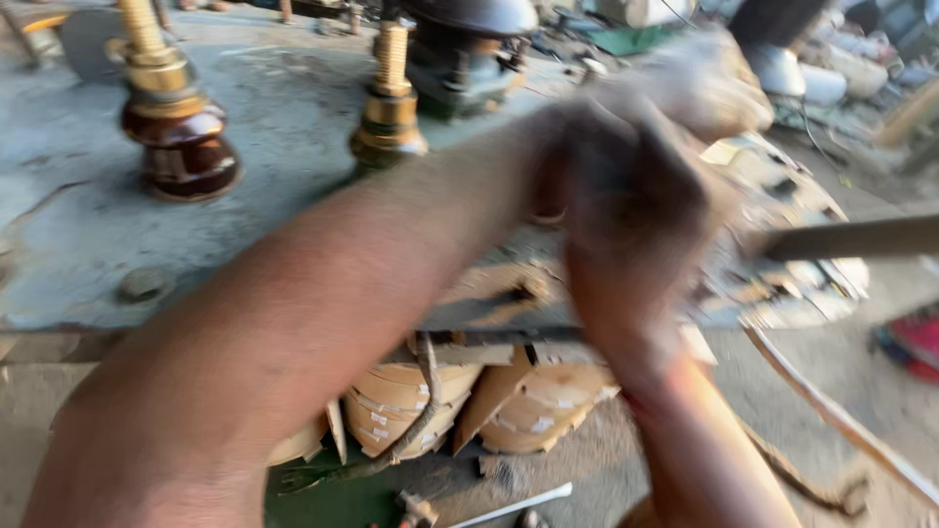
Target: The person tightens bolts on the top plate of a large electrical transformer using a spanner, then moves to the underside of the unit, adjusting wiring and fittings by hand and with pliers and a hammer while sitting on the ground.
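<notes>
Motion blur smears both hands. My left arm crosses from the lower left to the upper middle, and my left hand (685, 93) is a pale blur over the far edge of a grey transformer top plate (88, 225); its grip cannot be made out. My right hand (631, 230) rises from the bottom edge just under it, fingers curled into a fist. A flat metal bar (851, 238) runs out from that fist to the right. The two hands overlap above the plate's right end.
Two brown porcelain bushings with brass studs (181, 137) (389, 108) stand on the plate. Paper-wrapped coils (411, 406) sit under the plate. A thin bent strip (831, 411) slants down at the right. Cluttered parts lie along the back.
</notes>
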